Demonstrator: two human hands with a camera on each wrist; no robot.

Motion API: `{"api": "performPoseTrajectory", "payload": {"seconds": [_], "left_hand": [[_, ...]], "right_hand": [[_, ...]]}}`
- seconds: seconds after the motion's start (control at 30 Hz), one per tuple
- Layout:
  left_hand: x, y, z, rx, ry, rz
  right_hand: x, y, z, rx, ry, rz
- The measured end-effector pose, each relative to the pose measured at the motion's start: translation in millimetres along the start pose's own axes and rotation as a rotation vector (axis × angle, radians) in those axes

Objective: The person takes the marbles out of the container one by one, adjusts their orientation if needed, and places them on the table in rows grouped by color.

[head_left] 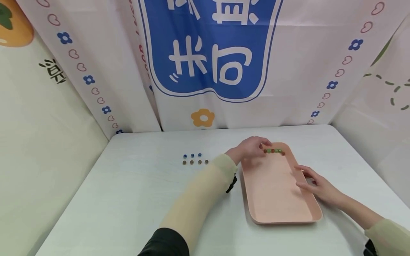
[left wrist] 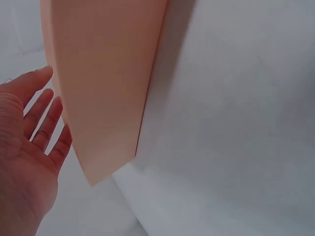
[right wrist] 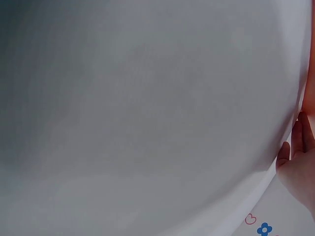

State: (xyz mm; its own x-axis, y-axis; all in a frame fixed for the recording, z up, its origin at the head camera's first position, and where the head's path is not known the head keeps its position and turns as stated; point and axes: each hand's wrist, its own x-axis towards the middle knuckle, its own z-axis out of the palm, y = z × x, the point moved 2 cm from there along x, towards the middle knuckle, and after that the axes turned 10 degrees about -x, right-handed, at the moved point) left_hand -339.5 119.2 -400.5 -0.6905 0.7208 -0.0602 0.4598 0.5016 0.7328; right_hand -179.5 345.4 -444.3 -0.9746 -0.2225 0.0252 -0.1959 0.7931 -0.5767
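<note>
A shallow pink tray lies on the table's right half. Along its far end runs a row of small green and reddish-brown beads. My left hand reaches over the tray's far left corner, fingertips right at the left end of that row. In the left wrist view, the tray's outer wall hides some fingertips of the left hand, whose thumb and fingers are spread. My right hand rests at the tray's right rim, fingertips over the edge; the right wrist view shows this hand partly, at the frame's edge.
Left of the tray on the white table lie three small blue pieces in a row. Several small brown pieces line up just nearer. A printed curtain hangs along the table's far edge.
</note>
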Motion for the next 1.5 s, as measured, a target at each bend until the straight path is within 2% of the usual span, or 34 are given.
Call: {"api": "performPoseTrajectory", "payload": {"seconds": [0.37,0.57,0.97,1.13,1.37,1.5], "left_hand": [[2.0,-6.2,12.5,0.152,-0.014,-0.031],[4.2,-8.5,16.7,0.242,0.003,-0.036],[3.2,-13.2,15.8,0.254,0.031,-0.045],[2.9,-14.2,16.9,0.256,0.043,-0.032],[2.4,-14.0,18.5,0.307,0.039,-0.01],[1.6,-12.6,18.6,0.287,0.046,0.009]], "right_hand": [[0,1,2,-0.008,0.017,-0.012],[0,1,0,-0.011,0.011,0.0],[1,0,-1,-0.021,0.012,-0.003],[1,-1,-1,-0.021,0.012,-0.006],[0,-1,1,-0.022,0.014,-0.003],[-1,-1,2,-0.021,0.034,-0.02]]}}
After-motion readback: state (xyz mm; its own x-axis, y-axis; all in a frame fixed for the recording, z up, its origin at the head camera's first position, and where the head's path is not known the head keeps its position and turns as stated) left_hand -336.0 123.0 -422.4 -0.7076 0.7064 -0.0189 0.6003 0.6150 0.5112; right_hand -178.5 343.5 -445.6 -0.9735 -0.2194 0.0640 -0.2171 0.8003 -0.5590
